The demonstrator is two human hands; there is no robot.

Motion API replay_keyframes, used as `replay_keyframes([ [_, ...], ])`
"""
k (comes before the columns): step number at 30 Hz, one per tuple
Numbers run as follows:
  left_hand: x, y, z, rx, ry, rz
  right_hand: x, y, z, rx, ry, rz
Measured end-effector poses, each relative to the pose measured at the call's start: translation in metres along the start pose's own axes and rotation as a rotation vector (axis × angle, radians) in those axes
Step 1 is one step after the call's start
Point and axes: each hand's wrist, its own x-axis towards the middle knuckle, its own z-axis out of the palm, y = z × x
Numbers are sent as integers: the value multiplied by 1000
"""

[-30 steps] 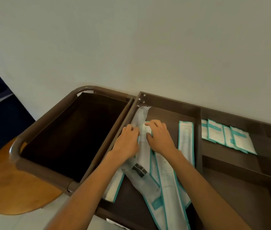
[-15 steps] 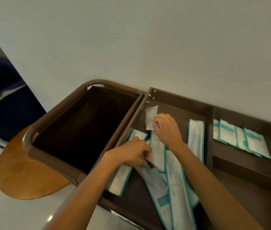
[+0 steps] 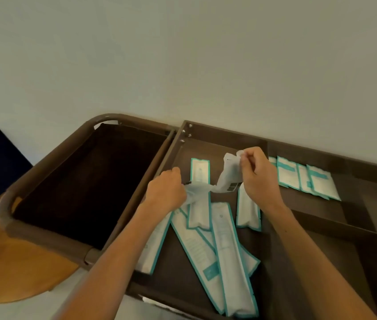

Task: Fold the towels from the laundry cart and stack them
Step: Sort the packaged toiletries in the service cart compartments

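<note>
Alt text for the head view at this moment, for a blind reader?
The left hand and right hand pinch a crumpled white wrapper between them above a brown cart compartment holding long white-and-teal packets. In the next compartment to the right lie smaller matching packets.

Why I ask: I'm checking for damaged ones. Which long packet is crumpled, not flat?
The packet pinched between the left hand and right hand: twisted, black-labelled. The other teal-edged packets lie flat in the cart compartment.

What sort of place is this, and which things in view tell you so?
Probably a hotel corridor: a brown housekeeping cart with a deep dark bin and sealed white-and-teal amenity packets, a plain wall behind.
</note>
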Motion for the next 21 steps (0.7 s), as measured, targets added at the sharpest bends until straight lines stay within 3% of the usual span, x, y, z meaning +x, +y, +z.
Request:
replay_keyframes([
  [5, -4, 2, 3, 18, -1, -71, -1, 4, 7, -5, 32, 64],
  [9, -8, 3, 10, 55, -139, 48, -6, 8, 21, -40, -169, 196],
  [13, -5, 3, 15, -27, -101, 84, -13, 14, 29, -111, -257, 220],
  [21, -1, 3, 25, 60, -173, 117, -25, 15, 44, -416, -413, 216],
])
